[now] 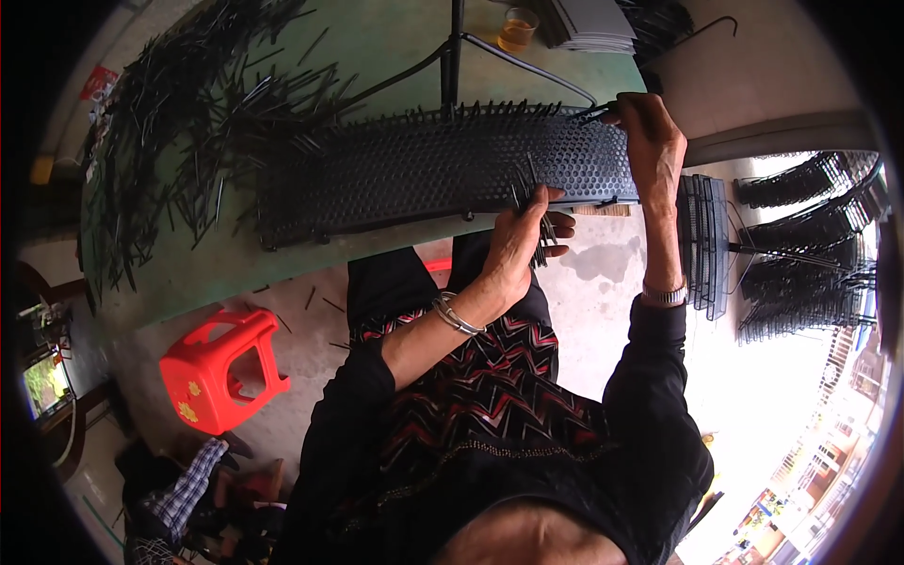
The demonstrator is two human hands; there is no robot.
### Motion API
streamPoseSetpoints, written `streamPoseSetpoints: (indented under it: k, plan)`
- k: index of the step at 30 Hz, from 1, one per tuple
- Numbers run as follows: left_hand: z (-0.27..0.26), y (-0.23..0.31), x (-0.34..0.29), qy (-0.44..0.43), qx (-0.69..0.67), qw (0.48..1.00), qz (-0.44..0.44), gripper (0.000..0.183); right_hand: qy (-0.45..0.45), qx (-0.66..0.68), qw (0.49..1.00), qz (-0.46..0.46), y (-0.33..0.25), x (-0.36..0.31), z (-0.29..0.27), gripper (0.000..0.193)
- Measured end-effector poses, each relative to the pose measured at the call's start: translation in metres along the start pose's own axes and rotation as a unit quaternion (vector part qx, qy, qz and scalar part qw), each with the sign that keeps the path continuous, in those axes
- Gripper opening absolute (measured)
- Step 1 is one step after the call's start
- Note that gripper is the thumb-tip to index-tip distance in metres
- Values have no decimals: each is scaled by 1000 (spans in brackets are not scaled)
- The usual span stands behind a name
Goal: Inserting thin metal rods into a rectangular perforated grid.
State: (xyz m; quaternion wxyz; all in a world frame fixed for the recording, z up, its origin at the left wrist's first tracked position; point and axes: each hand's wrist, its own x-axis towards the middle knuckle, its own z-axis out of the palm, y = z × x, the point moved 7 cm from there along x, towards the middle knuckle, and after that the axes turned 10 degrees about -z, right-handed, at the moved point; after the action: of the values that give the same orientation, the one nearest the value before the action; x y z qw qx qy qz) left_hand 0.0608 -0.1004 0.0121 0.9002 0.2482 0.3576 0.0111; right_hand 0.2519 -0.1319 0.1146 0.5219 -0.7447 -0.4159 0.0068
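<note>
A long black panel full of round holes [414, 169] lies across the near side of the green table. Short dark pegs stand up in a row along its far edge. My left hand [520, 240] is closed around a small bunch of thin dark rods [543, 240], just over the panel's near edge. At the panel's far right corner, my right hand [652, 137] is pinched at the end of the row of pegs. A thin dark piece [603, 111] shows at its fingertips, too small to make out fully.
Loose dark rods [188, 122] are heaped over the left of the green table [395, 80]. Beyond the panel are a black metal stand [452, 66], a cup of amber liquid [517, 33] and stacked boards [589, 24]. A red stool [226, 367] is below left; black racks [800, 254] stand right.
</note>
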Motion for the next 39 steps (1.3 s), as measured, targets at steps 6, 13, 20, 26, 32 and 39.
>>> streamPoseSetpoints:
  k: [6,13,20,26,32,39]
  plan:
    - [-16,-29,8,-10,-13,996,-83,30,2,-75,996,-47,6,9,11,15]
    - [-12,-23,5,-17,-20,996,-89,34,-38,-80,994,-62,4,15,15,14]
    - [-18,-23,8,-14,-4,997,-76,28,-71,-70,992,-74,14,16,28,12]
    - [-8,-13,-2,0,-14,998,-67,25,-135,-111,980,-97,21,1,40,15]
    - [-7,-13,2,-37,-30,998,-47,27,-58,-155,977,-136,22,-5,37,17]
    - [-3,-11,4,-55,-54,995,-60,29,-10,-227,960,-167,13,-9,44,11]
